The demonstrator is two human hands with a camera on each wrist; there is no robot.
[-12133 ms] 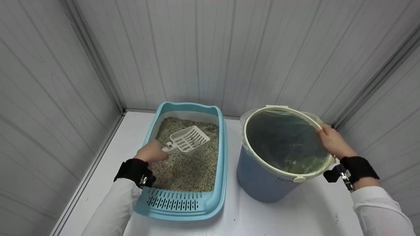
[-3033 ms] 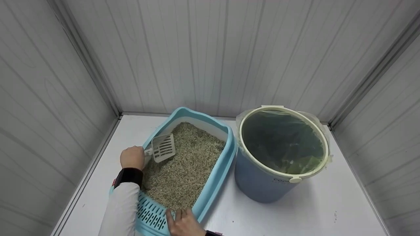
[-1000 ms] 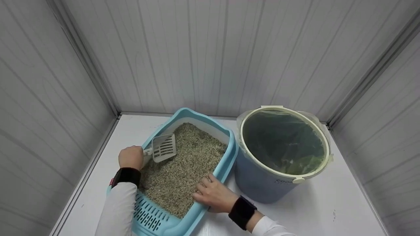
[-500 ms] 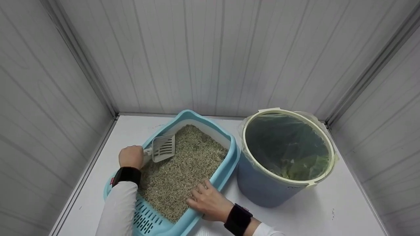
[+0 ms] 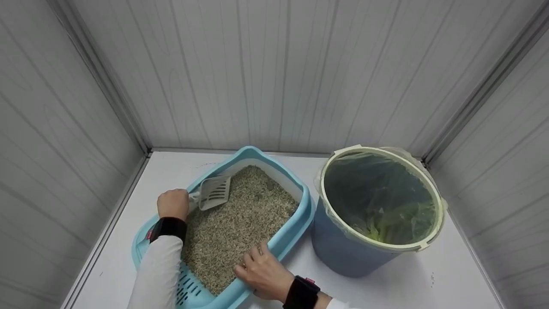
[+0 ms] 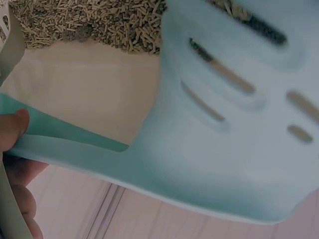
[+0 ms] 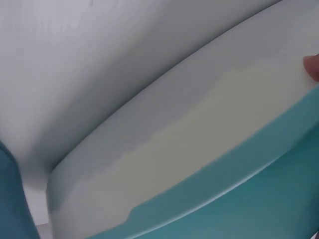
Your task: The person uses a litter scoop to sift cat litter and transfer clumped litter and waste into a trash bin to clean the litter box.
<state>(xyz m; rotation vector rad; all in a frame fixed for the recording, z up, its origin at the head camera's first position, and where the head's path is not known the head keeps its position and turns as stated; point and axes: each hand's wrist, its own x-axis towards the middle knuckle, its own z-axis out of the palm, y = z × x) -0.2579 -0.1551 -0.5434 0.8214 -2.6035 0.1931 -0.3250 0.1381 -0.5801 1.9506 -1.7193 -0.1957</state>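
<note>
A light blue litter box [image 5: 302, 216] filled with pellet litter [image 5: 240, 223] stands askew on the white surface. At its left rim my left hand [image 5: 173, 204] holds the handle of a white slotted litter scoop [image 5: 214, 193] and grips the rim too. The left wrist view shows the thumb over the rim, fingers [image 6: 25, 199] curled beneath, and the scoop's edge [image 6: 12, 47] at far left. My right hand [image 5: 266, 274] grips the near right rim, fingers over the top. Only a fingertip [image 7: 312, 67] of it shows in the right wrist view, beside the box's pale side.
To the right, a blue bin [image 5: 351, 253] with a cream rim and clear bag liner stands close to the litter box; something yellow-green shows inside. Grey panel walls [image 5: 274, 77] enclose the back and both sides.
Earlier my right hand held the bin's rim while the scoop carried clumps over the litter. Since then both hands have taken the litter box and turned it clockwise; the bin has shifted slightly right and turned.
</note>
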